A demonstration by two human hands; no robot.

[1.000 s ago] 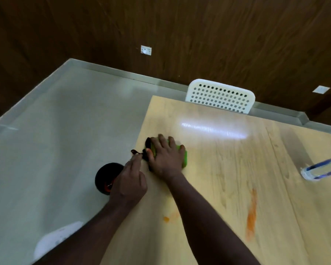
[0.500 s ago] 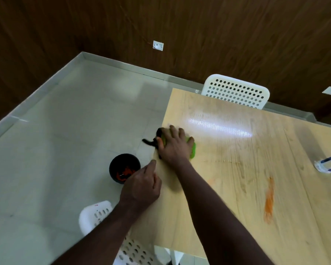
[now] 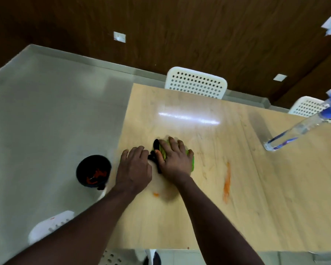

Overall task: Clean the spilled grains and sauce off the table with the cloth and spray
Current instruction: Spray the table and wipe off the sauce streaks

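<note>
My right hand [image 3: 175, 162] presses flat on a green and black cloth [image 3: 192, 159] on the wooden table [image 3: 266, 207], a little in from its left edge. My left hand [image 3: 134, 169] rests on the table just left of the cloth, fingers bent, holding nothing I can see. An orange sauce streak [image 3: 227, 182] lies to the right of the cloth. A small orange spot [image 3: 156, 194] sits near my forearms. At the table's far right stands a clear spray bottle [image 3: 298, 129] with a blue head, away from both hands.
A black bowl [image 3: 93, 171] with red-orange bits inside sits below the table's left edge, over the grey floor. White perforated chairs stand at the far side [image 3: 196, 83], the far right [image 3: 311, 108] and near left [image 3: 50, 226]. A dark wood wall rises behind.
My right hand and the cloth have slid inward from the table's left edge. My left hand has come up from the edge to lie beside the cloth.
</note>
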